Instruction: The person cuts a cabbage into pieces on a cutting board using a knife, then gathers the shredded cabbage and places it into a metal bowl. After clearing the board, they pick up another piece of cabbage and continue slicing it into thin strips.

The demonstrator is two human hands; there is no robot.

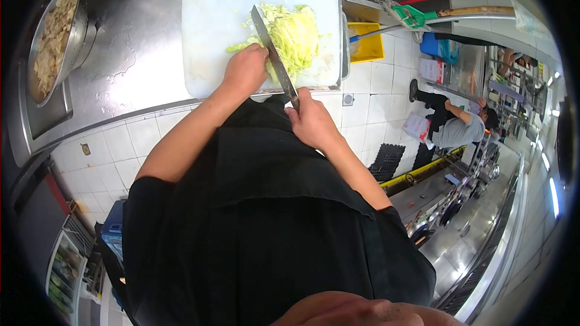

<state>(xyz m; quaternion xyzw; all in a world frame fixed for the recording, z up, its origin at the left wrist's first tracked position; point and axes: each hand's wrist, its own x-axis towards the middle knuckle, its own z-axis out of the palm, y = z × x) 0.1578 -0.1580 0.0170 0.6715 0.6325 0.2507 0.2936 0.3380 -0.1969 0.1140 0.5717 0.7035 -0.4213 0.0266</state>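
A white cutting board [202, 30] lies on the steel counter, with a heap of shredded pale green vegetable [297, 39] on its right half. My right hand [314, 122] is wrapped round the handle of a long knife [273, 51], whose blade points up and to the left across the left part of the heap. Close beside the blade, my left hand [246, 71] has its fingers bent together at the left edge of the shreds, near a green piece [240, 46]. What its fingertips press on is too small to make out.
A metal bowl [78, 36] of pale chopped food stands at the left of the steel counter [130, 54]. To the right are a yellow bin [370, 45], poles with a green clamp [412, 17], and another person [462, 127] in a grey top farther off.
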